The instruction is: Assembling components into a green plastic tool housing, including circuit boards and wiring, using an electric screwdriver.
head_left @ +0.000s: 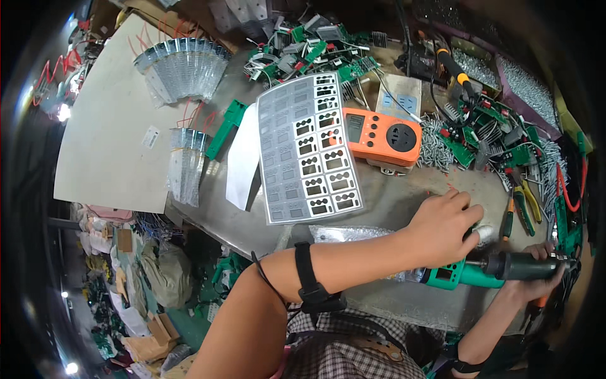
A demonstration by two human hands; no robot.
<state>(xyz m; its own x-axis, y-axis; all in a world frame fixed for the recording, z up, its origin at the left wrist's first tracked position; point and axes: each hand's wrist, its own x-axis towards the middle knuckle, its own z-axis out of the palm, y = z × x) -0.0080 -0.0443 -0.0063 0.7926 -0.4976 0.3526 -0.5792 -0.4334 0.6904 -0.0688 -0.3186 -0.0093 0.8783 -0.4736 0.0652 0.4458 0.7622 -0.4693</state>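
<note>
My right hand (538, 285) is wrapped around a dark cylindrical electric screwdriver (527, 266) at the right. Its thin shaft points left at a green housing (464, 275) with a small display, which lies in front of me. Over this housing my left hand (445, 226) is bent down with its fingers curled near the screwdriver's tip. Whatever its fingertips pinch, if anything, is hidden. A white patch shows beside those fingertips. A clear-wrapped silvery strip (347, 234) lies partly under my left forearm, which hides where it meets the green housing.
An orange meter with a socket (382, 138) stands behind my left hand, beside a sticker sheet (309, 151). Loose screws (435, 140), green circuit boards (499, 136) and pliers (524, 205) lie at the right. Wrapped silver parts (183, 69) rest on cardboard (104, 126) at the left.
</note>
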